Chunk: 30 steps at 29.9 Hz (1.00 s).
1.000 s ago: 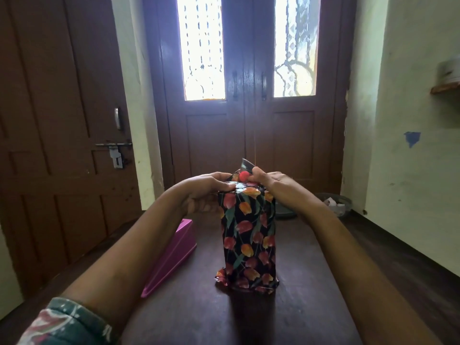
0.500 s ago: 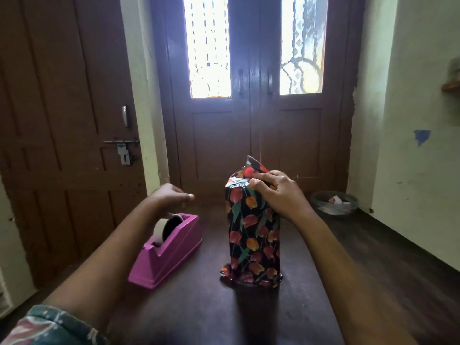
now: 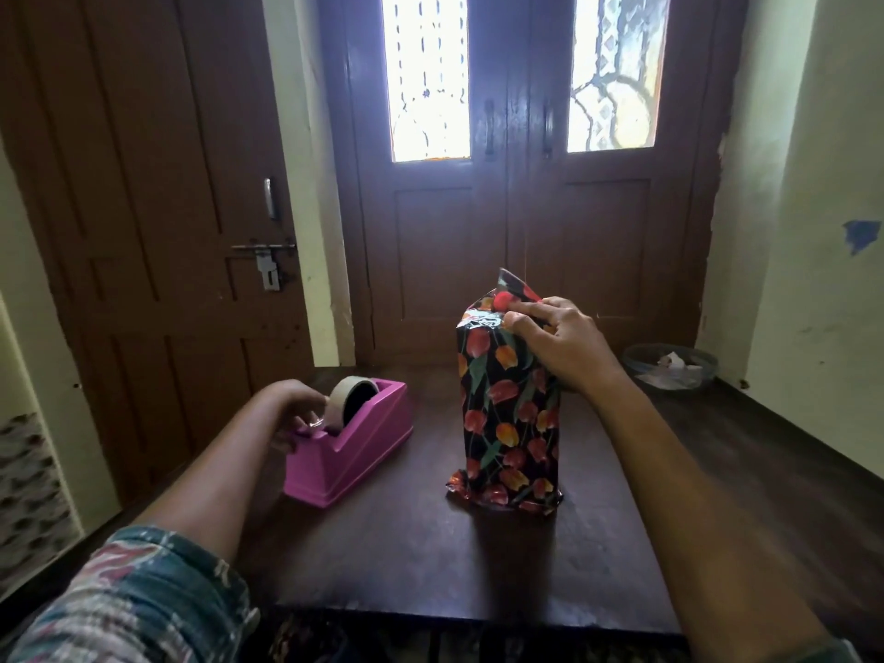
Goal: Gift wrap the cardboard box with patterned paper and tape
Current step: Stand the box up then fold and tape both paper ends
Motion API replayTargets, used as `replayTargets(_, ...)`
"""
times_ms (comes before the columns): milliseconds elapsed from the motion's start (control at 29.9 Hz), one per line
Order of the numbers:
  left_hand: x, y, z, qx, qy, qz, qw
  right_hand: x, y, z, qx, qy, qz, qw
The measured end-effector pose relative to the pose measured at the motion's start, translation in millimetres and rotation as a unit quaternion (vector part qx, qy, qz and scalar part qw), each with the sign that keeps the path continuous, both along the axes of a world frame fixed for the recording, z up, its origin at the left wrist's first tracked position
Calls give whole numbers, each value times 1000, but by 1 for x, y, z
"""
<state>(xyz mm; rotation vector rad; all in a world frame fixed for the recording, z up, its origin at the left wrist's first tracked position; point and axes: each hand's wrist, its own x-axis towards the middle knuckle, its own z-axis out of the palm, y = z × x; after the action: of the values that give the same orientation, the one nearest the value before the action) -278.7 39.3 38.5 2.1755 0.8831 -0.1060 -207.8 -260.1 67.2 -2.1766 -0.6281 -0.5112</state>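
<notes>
**Now for the tape: top fold held shut**

The right hand (image 3: 559,346) pinches the folded top of the tall wrapped box (image 3: 509,413), covered in shiny dark paper with red and orange flowers. It stands upright in the middle of the dark wooden table (image 3: 430,567). A pointed paper flap (image 3: 514,285) sticks up behind the fingers. The left hand (image 3: 292,416) is down at the pink plastic tape holder (image 3: 363,452), fingers bent by the grey tape roll (image 3: 351,399); I cannot tell if it has the tape end. This looks like closing the top. Next, a strip must be pulled, torn off and pressed over the fold while the right hand holds tight. A see-through bowl (image 3: 669,368) of scraps sits far right, near the brown doors (image 3: 521,241). Nothing blocks the way, but the tall box could tip.
</notes>
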Motion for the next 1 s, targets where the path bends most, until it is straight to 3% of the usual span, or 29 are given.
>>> replayTargets(267, -9, 1, -2, -96, -111, 30, 989, 1, 1, -1, 12, -4, -1, 1000)
replayTargets(435, -14, 0, -2, -92, -172, 68, 978, 1, 2, -1, 17, -8, -1, 1000)
replayTargets(602, -23, 13, -18, -221, -246, 113, 937, -1, 2, -2, 20, -10, -3, 1000)
replayTargets(769, -37, 27, -54, -291, -249, 108, 918, 1, 1, -3, 21, -8, -1, 1000)
replayTargets(1003, -41, 35, -76, -277, -211, 104, 932, 1, 1, -3, 19, -7, -2, 1000)
